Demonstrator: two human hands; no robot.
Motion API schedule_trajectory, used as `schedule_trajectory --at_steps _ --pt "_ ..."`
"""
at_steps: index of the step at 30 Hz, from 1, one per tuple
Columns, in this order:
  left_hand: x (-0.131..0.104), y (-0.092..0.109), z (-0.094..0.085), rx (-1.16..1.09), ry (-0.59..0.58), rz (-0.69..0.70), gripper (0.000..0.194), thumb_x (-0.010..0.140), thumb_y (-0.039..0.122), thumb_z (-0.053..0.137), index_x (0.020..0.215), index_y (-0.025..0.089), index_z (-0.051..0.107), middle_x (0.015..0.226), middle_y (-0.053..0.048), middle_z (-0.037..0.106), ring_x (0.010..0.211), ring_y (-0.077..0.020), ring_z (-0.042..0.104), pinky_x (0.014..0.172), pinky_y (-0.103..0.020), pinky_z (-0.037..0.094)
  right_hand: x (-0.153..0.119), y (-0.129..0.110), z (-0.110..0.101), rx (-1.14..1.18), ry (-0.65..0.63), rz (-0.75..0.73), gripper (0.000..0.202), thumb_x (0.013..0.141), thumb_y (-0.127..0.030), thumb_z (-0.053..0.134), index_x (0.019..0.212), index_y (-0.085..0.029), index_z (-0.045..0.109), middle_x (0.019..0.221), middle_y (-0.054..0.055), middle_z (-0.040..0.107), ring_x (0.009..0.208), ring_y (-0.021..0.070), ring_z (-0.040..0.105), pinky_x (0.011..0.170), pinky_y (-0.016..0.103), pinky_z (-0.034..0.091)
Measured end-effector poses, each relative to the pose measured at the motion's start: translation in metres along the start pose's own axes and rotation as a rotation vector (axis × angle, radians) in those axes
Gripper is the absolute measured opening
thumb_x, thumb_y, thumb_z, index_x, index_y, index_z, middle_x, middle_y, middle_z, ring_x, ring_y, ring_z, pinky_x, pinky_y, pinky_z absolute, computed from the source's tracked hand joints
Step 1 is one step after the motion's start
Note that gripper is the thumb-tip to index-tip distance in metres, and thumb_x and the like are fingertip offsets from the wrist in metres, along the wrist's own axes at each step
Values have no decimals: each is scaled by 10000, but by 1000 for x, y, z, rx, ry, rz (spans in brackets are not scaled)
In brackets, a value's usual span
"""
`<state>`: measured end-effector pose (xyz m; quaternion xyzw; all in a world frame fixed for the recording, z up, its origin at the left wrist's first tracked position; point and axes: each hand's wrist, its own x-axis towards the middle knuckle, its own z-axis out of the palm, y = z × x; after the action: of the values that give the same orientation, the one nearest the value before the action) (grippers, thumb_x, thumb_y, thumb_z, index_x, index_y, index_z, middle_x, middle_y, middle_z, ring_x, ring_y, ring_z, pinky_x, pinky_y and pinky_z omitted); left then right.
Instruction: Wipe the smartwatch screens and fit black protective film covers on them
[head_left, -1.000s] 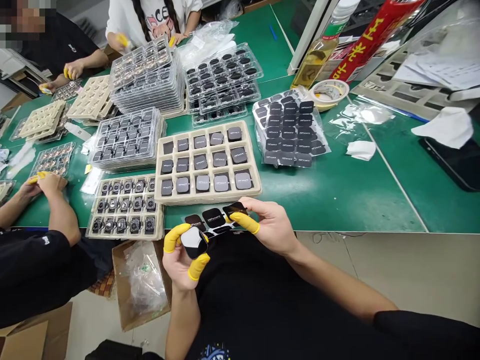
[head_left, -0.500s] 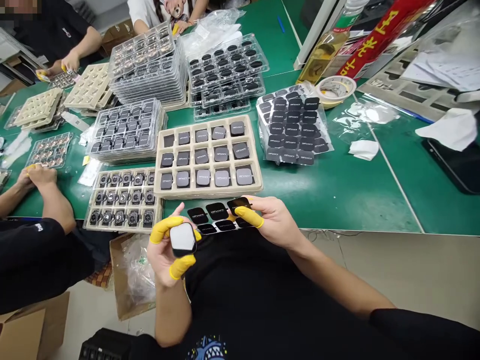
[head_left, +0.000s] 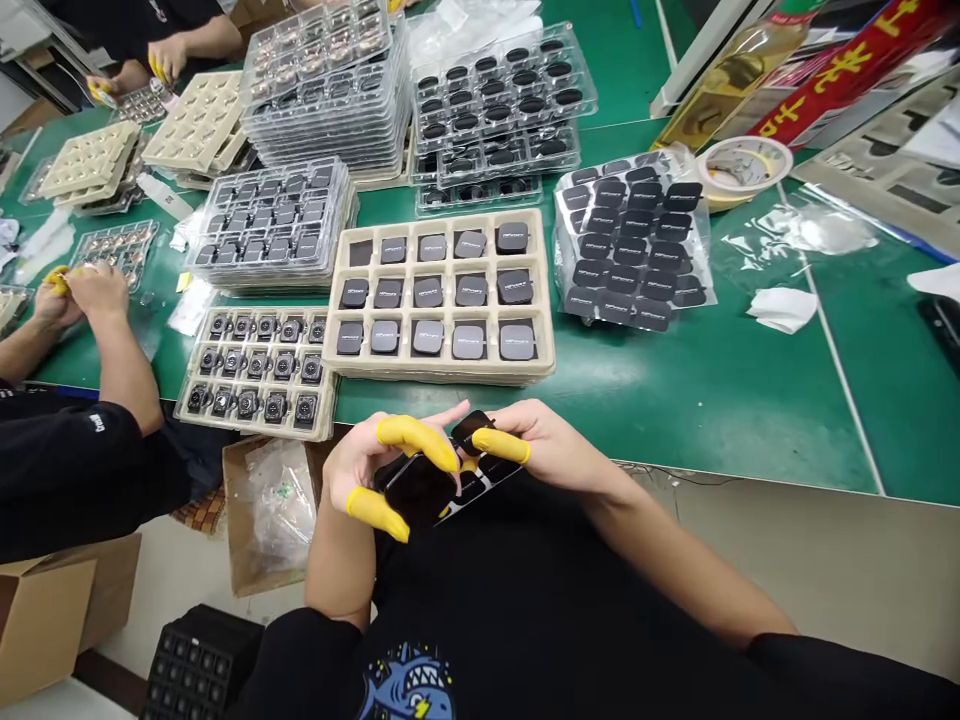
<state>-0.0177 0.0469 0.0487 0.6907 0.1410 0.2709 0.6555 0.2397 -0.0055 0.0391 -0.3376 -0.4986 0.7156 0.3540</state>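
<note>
The left hand grasps a dark glossy square by its edges, between a yellow-capped thumb and a yellow-capped finger. The right hand pinches a sheet of black stickers near its upper corner, a yellow cap on the finger that lies across it. Square and sheet are right beside each other, in front of the black shirt and just off the table's near edge — dark on dark, so I can't quite tell whether they touch.

On the green table, just beyond the hands, is a beige tray of grey squares, three rows of five pockets; the far left pocket holds only a flat dark patch. A tray of watches sits against its left side. To the right lies a pile of sticker sheets, with a tape roll and a bottle behind — and far left, a co-worker's hands are near a clear tray
</note>
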Motion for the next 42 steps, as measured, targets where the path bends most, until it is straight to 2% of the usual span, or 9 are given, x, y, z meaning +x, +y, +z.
schedule_trajectory --at_steps 5,10,13,17,19,25,30,34,42 --pt "-5 -22 10 -99 69 -21 804 472 971 928 855 279 787 662 -100 760 537 -315 726 673 -589 678 2 0 2 47 -2 33 602 887 -783 854 853 -182 874 825 70 822 762 212 720 779 346 602" --pt "-12 -32 18 -114 168 25 654 644 796 969 989 271 786 701 -95 745 625 -338 776 646 -538 656 2 0 3 0 36 51 570 903 -736 863 832 -170 866 845 79 831 789 227 740 770 345 609" --pt "-11 -29 24 -51 284 71 712 680 854 919 1039 252 790 763 -112 758 636 -325 786 621 -490 653 1 2 2 -132 131 25 518 944 -697 837 891 -184 881 879 80 842 828 243 762 773 349 617" --pt "-5 -17 31 -108 277 22 701 742 799 921 1141 237 793 876 -138 800 713 -327 822 656 -470 681 -1 6 2 -385 400 -187 396 971 -544 859 1238 -251 854 1128 82 865 978 254 788 903 392 645" --pt "-1 -11 32 -171 247 30 642 787 695 948 1212 242 785 929 -140 818 742 -323 832 703 -479 697 -2 6 1 -511 483 -351 341 988 -456 862 1278 -280 825 1237 92 841 1064 257 781 966 411 649" --pt "2 -6 33 -217 216 -14 575 825 569 969 1253 239 769 889 -124 815 736 -331 837 684 -473 694 -3 -15 -6 -736 419 -512 36 1058 -284 775 1068 -294 808 1250 92 806 1116 266 767 986 428 644" --pt "3 -6 32 -208 211 9 548 842 536 961 1262 240 773 898 -126 822 749 -329 847 691 -462 702 0 -24 -11 -757 342 -544 74 1059 -206 749 1022 -269 737 1191 77 803 1087 243 764 974 397 627" --pt "1 0 30 -148 200 71 529 870 472 950 1302 233 761 1003 -151 851 804 -322 864 729 -441 707 4 -22 -10 -807 404 -562 112 1069 -166 690 1019 -266 689 1157 83 798 1047 242 751 923 395 623" --pt "-10 -7 29 -108 335 -36 589 810 494 982 1260 188 756 891 -105 833 701 -229 783 625 -301 600 13 -9 -8 -891 487 -655 106 1091 -187 680 1036 -271 712 1211 108 785 1102 268 751 907 435 656"
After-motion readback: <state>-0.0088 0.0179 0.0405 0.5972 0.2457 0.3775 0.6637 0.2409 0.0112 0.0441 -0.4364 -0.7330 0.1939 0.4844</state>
